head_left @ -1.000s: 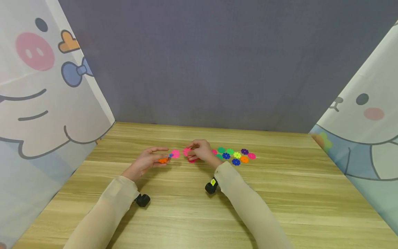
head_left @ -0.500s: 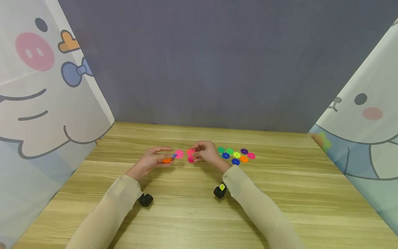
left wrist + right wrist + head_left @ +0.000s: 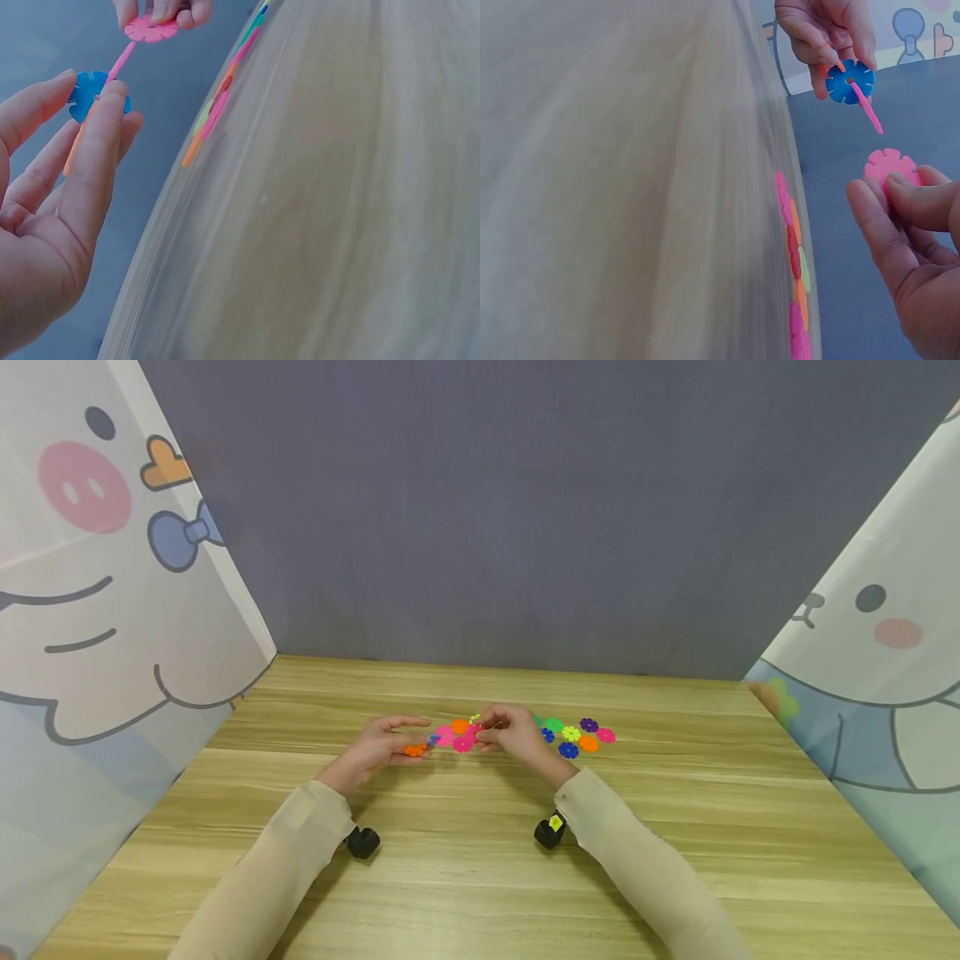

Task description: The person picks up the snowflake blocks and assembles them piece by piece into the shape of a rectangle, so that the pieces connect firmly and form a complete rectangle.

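Observation:
My left hand [image 3: 378, 746] holds a small joined piece of flower-shaped notched plastic discs, raised off the table. A blue disc [image 3: 85, 91] is pinched between its fingers, with an orange disc [image 3: 415, 750] on the hand's side. Edge-on from the blue one sticks a pink disc [image 3: 870, 116] toward the other hand. My right hand [image 3: 517, 737] pinches a separate pink disc [image 3: 881, 166] between thumb and fingers. In the right wrist view a small gap lies between the two pink discs. The fingers partly cover the held discs.
Several loose discs, among them a purple one [image 3: 589, 725], a yellow one [image 3: 571, 734] and an orange one [image 3: 589, 743], lie flat to the right. More discs lie behind the hands. A grey partition [image 3: 480, 527] stands at the back of the wooden table [image 3: 450, 877].
Both hands have moved to the right, the left with its joined discs. The right hand has moved off the middle discs, leaving orange and pink ones in view.

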`<state>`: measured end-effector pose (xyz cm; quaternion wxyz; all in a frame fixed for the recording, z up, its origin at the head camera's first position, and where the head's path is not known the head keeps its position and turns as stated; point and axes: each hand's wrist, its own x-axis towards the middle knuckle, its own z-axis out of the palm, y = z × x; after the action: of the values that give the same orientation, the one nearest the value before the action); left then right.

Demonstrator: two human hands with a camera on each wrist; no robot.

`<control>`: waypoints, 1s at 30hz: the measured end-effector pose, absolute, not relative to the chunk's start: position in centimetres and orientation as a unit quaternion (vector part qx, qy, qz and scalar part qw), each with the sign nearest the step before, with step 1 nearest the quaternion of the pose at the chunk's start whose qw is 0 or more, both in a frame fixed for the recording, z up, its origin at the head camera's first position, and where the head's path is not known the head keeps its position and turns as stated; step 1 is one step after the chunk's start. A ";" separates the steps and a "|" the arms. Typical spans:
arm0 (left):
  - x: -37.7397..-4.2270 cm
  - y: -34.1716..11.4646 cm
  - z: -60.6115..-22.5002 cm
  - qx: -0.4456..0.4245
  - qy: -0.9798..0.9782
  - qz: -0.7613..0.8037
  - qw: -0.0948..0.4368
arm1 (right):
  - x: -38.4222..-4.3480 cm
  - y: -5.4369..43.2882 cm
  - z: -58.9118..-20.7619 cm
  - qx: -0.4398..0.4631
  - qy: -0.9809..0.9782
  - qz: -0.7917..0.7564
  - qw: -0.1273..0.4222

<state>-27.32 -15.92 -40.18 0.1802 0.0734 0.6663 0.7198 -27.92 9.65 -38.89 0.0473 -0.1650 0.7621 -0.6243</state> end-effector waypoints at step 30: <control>-27.2 -13.9 -39.7 0.080 0.657 0.720 0.210 | -27.4 10.6 -39.7 -0.234 0.741 -0.628 0.033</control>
<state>-27.24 -13.94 -39.74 0.2099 0.0797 0.6568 0.7198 -27.43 10.63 -39.71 0.0326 -0.2339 0.7413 -0.6283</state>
